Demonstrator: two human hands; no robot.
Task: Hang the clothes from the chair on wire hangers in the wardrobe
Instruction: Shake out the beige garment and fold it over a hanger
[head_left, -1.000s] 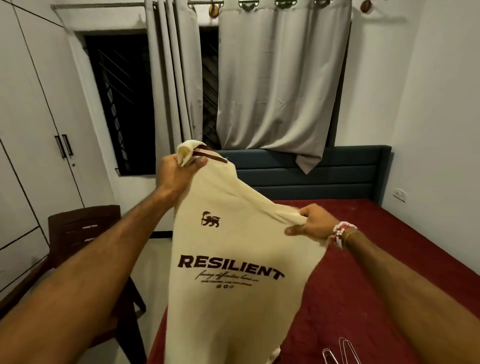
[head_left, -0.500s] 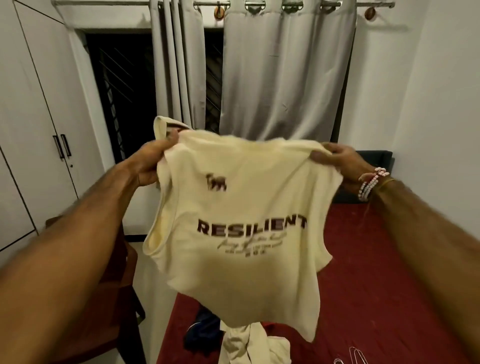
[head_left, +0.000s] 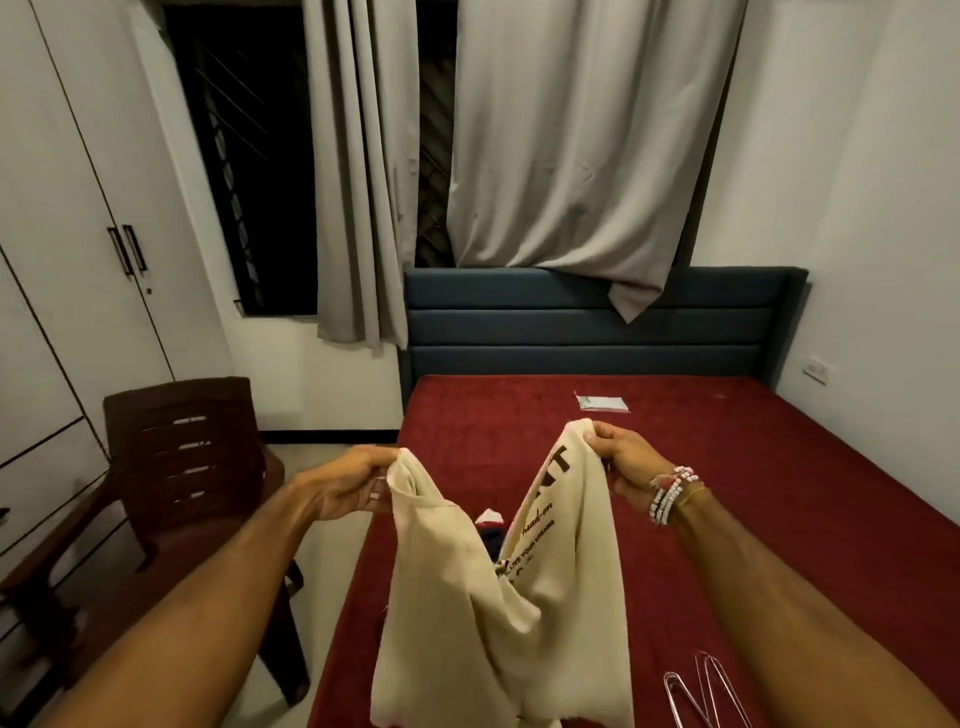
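Left hand (head_left: 353, 488): fingers clamped on one top edge of the cream shirt (head_left: 467, 597).
Right hand (head_left: 623, 467): fingers pinching the other edge.
Where it hangs: between both hands, over the near bed (head_left: 779, 493).
Wire hangers (head_left: 696, 691): on the bed, near right.
Chair (head_left: 176, 457): left.
Wardrobe (head_left: 78, 234): far left, doors closed, contents hidden.

Red bed (head_left: 779, 519), blue headboard (head_left: 571, 322), grey curtains (head_left: 571, 156), white packet (head_left: 601, 402) on bed

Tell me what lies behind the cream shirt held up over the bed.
Dark blue and white clothes show on the red bed; the shirt covers the rest.
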